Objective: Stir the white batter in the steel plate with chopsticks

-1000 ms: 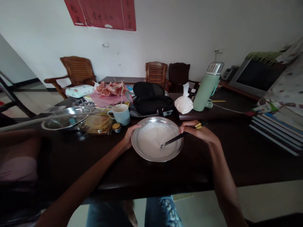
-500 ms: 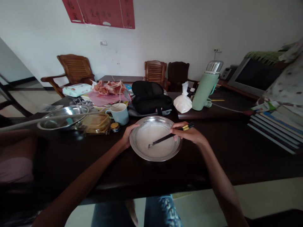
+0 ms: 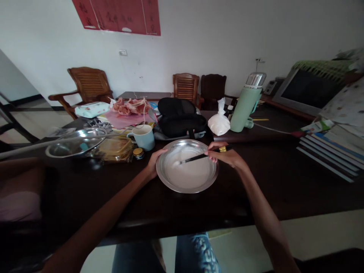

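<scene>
1. Reaching in from the near left, the left arm (image 3: 110,212) is nearly straight; its hand (image 3: 154,163) is part-closed on the bowl's left rim, underside hidden.
2. Right arm (image 3: 260,204): bent at the wrist; its hand (image 3: 223,154) is closed around black chopsticks (image 3: 196,157), gold-banded, slanting left, tips blurred.
3. Metal bowl (image 3: 187,189): shiny, round, on the table's (image 3: 227,206) near side.
4. Contents: smooth white mixture (image 3: 189,174), chopstick tips at its left.
</scene>
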The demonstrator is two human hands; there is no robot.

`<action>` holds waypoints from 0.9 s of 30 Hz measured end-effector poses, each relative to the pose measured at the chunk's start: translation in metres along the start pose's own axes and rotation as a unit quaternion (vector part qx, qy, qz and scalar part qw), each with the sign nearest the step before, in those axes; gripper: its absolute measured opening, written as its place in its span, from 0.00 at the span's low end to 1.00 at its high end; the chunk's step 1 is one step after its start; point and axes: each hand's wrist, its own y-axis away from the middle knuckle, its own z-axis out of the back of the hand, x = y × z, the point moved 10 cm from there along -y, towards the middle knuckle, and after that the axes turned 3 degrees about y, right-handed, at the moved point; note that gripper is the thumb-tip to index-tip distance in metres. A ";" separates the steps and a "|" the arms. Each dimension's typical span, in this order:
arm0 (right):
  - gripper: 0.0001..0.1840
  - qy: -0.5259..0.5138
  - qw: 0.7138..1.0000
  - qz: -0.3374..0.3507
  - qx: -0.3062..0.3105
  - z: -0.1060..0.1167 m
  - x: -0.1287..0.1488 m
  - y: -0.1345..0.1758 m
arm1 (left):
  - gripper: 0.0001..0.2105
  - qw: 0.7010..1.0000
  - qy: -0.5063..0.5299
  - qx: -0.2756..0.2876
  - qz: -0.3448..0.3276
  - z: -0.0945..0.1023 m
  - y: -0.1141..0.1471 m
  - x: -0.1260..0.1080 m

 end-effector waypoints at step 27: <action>0.16 0.009 0.999 -0.036 -0.038 0.009 0.001 0.027 | 0.09 1.000 0.012 -0.013 0.007 0.003 -0.001 0.001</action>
